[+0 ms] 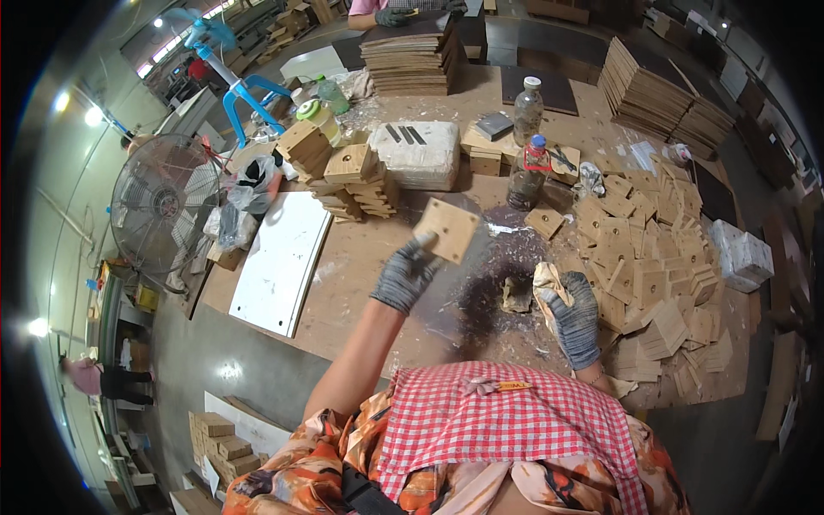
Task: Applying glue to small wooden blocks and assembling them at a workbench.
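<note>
My left hand, in a grey knitted glove, is closed on the near left edge of a square wooden block with drilled holes. The block is held up above the table, its broad face toward me. To the right, my gloved right hand grips a crumpled cream cloth. Between the hands, a small stained wad lies on a dark stain on the tabletop. Just beyond it, one loose wooden piece with a hole rests flat.
A large heap of wooden pieces spreads along the right. Stacked blocks, a white wrapped package and bottles stand farther back. A white board and a fan are left. Another person's gloved hand shows behind a panel stack.
</note>
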{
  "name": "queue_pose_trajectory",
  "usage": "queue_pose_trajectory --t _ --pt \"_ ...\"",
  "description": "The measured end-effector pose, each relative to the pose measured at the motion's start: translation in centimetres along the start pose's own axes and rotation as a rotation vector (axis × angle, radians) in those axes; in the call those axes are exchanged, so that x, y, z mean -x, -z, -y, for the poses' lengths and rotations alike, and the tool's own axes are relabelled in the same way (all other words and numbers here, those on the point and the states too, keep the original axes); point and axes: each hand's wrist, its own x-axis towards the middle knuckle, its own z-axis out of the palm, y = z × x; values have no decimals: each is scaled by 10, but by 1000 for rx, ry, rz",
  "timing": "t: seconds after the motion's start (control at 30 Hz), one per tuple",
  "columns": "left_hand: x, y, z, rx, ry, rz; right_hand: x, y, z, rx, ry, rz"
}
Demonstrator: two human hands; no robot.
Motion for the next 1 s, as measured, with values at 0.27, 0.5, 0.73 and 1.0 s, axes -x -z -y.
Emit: queue_pose_trajectory --t 0.27,0.5,0.73,1.0 --pt "-50 -5 -118 -508 -1141 229 12 11 7 197 -29 73" --pt "-111 61 -186 -983 -1143 136 20 3 6 244 -65 70" --pt "-110 67 -199 -1398 -1243 272 25 -3 12 357 89 74" --pt "-38 26 -123 -903 -1186 1 27 -17 16 52 -76 72"
